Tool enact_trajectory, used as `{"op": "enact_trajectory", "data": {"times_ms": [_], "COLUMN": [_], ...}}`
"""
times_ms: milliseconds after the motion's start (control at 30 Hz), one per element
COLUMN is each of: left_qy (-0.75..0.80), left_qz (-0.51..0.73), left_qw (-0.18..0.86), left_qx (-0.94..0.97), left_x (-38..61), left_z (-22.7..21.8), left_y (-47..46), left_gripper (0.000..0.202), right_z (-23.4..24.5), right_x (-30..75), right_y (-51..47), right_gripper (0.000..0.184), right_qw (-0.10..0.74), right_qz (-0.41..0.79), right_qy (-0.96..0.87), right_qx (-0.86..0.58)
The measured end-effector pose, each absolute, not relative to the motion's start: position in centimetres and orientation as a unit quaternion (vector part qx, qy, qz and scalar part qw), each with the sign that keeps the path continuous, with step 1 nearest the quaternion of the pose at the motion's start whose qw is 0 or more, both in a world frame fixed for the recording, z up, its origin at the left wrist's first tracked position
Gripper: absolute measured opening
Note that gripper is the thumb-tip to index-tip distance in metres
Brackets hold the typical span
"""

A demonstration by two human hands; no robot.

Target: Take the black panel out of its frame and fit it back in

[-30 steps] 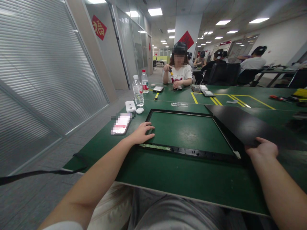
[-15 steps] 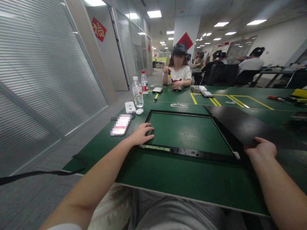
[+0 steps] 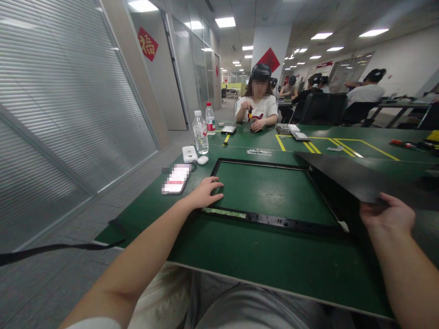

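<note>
A thin black rectangular frame (image 3: 264, 161) lies flat on the green table (image 3: 267, 256) in front of me, the green mat showing through it. My left hand (image 3: 206, 194) rests open, fingers flat, on the frame's near left corner. My right hand (image 3: 389, 214) grips the near corner of a large black panel (image 3: 346, 176), thumb on top, holding it tilted up above the table to the right of the frame.
A phone (image 3: 176, 179), a white charger (image 3: 190, 154), a small white case (image 3: 203, 160) and two water bottles (image 3: 200, 132) sit at the left. A person across the table works with a screwdriver. Yellow tape lines and tools lie farther right. A black strap hangs off the left edge.
My right hand has lifted the black panel's near corner higher and drawn it slightly right. My left hand stays on the frame's corner.
</note>
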State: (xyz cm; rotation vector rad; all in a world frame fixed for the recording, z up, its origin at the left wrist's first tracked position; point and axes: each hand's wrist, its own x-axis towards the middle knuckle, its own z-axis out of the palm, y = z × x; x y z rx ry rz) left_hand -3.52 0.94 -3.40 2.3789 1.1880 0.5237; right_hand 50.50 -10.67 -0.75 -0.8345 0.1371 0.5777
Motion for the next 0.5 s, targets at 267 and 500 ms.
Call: {"op": "enact_trajectory", "data": {"times_ms": [267,500], "left_qy": [0.426,0.442], "left_qz": [0.223,0.319], "left_qw": [0.230,0.295], "left_qx": [0.846,0.784], "left_x": [-3.4,-2.9], "left_z": [-2.7,-2.1], "left_y": [0.7,0.6], "left_gripper": [0.060,0.060], "right_z": [0.8,1.9], "right_x": [48.5,47.5], "right_y": [-11.9,-12.7], "right_gripper": [0.031,0.034], "right_qw": [0.880,0.871], "right_qz": [0.276,0.306], "right_qy": [0.002,-0.040], "right_qx": [-0.386,-0.382]}}
